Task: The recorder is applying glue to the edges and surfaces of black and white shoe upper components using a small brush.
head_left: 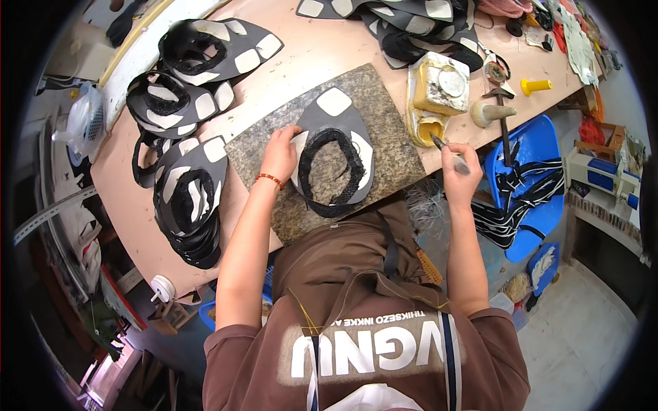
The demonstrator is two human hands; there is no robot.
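A dark grey shoe upper [322, 121] with white patches and a fuzzy black ring around its opening lies on a speckled stone slab [394, 130]. Along its left edge, the fingers of my left hand [281, 152] grip the rim. My right hand [460, 175] is closed around a brush [437, 142], whose dark tip is at the mouth of a glue-crusted yellow container [428, 129]. How far the tip reaches inside cannot be made out. Above that mouth sits a blocky white-and-yellow top [442, 83], stained with dried glue.
Similar uppers are stacked at the left [188, 185] and at the table's far side [418, 27]. Right of the glue container are a hammer [504, 123], a pale cone-shaped piece [490, 114] and a yellow spool [536, 86]. A blue basin [541, 144] with striped straps stands beside the table.
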